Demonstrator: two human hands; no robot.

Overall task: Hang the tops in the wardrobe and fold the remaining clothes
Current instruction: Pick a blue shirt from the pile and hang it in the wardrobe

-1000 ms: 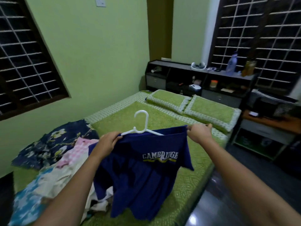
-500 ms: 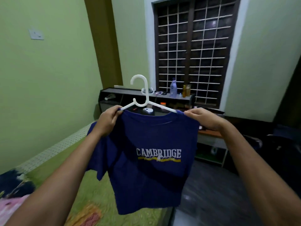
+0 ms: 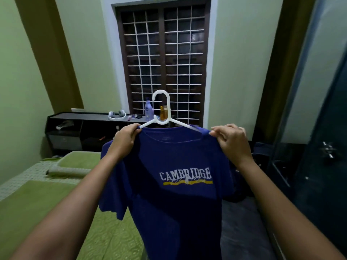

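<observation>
gripping each shoulder of the blue cotton cambridge t-shirt [image 3: 174, 184] mid-frame, left hand [image 3: 124, 140] and right hand [image 3: 231, 142] are pinching it closed; white plastic hanger [image 3: 163, 117] is lying level, hook pointing up.

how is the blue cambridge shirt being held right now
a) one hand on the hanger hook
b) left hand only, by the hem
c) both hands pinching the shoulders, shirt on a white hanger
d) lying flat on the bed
c: the left hand and right hand each pinch a shoulder of the blue shirt, which sits on the white hanger with its hook free above the collar.
</observation>
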